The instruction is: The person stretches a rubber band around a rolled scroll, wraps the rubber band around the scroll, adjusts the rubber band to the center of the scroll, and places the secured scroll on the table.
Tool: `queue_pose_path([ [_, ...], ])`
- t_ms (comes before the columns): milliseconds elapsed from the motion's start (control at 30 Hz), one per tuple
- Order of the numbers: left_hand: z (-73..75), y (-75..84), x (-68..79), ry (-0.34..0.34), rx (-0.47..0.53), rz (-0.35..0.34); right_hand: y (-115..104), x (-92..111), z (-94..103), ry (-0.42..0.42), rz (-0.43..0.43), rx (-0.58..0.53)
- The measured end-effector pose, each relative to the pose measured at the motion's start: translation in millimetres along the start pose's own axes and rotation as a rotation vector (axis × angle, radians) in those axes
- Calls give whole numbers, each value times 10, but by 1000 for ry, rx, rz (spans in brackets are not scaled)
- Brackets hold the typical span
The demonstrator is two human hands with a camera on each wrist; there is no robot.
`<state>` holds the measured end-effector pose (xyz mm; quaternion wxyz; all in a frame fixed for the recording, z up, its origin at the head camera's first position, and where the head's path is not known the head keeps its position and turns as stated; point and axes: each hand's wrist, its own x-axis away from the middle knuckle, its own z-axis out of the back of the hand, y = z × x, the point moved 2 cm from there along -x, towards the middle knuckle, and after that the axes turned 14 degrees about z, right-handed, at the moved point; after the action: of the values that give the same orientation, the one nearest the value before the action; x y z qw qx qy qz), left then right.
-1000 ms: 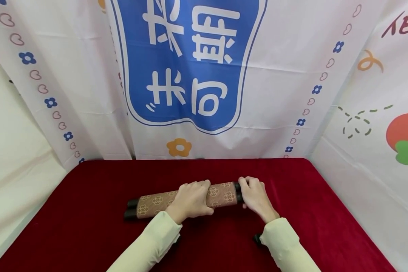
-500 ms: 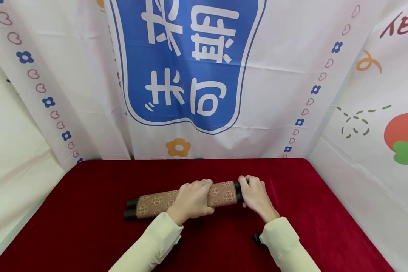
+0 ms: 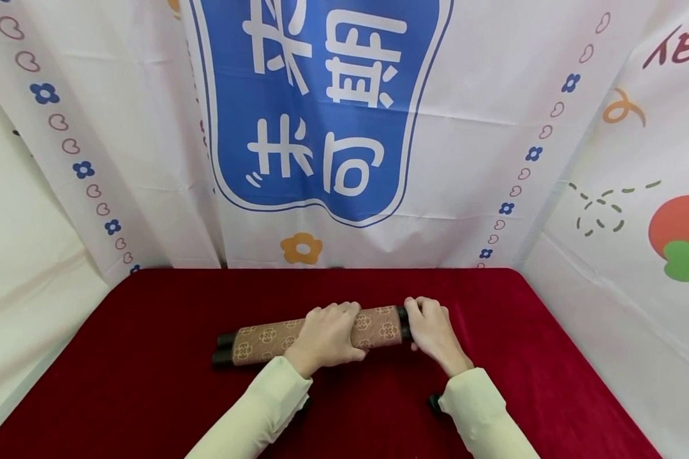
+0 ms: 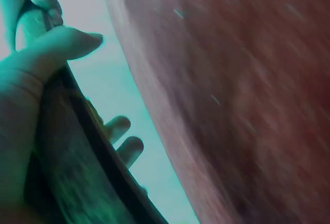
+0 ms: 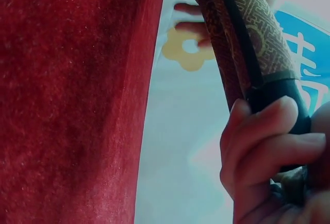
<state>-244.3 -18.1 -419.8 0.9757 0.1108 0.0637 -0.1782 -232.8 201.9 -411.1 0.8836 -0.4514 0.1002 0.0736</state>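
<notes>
A rolled scroll (image 3: pixel 270 341) in brown cloth with a gold flower pattern lies crosswise before me, wound as two side-by-side rolls with black rod ends. My left hand (image 3: pixel 328 338) grips it round the middle, thumb on the near side and fingers over the far side. At its right end, my right hand (image 3: pixel 433 331) holds the black rod ends, hiding part of them. The right wrist view shows the fingers of the right hand (image 5: pixel 263 152) curled round the black end. Both wrist views show the scroll (image 5: pixel 263 38) apart from the table.
Dark red velvet covers the table (image 3: pixel 149 395). A white printed curtain (image 3: pixel 465 191) with a blue sign (image 3: pixel 321 127) hangs behind it, and white panels (image 3: pixel 620 287) stand at both sides. Small black pieces (image 3: pixel 434 402) show by the sleeve cuffs.
</notes>
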Motion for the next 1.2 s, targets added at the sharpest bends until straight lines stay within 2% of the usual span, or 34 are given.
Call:
queue_pose_path([
  [267, 33, -291, 88, 0, -16, 48, -4, 2, 22, 0, 1, 5],
  [500, 35, -198, 81, 8, 16, 3, -8, 27, 6, 5, -7, 4],
  [600, 12, -198, 71, 5, 28, 6, -6, 26, 7, -1, -4, 0],
  [900, 27, -515, 161, 16, 3, 80, 10, -38, 92, 22, 11, 46],
  [1000, 32, -497, 174, 7, 22, 57, 25, -35, 79, 9, 5, 49],
  [1100, 32, -405, 161, 10, 44, 13, 29, -24, 57, 4, 3, 45],
  [1200, 19, -339, 138, 24, 41, 5, 23, -16, 36, 1, 2, 44],
])
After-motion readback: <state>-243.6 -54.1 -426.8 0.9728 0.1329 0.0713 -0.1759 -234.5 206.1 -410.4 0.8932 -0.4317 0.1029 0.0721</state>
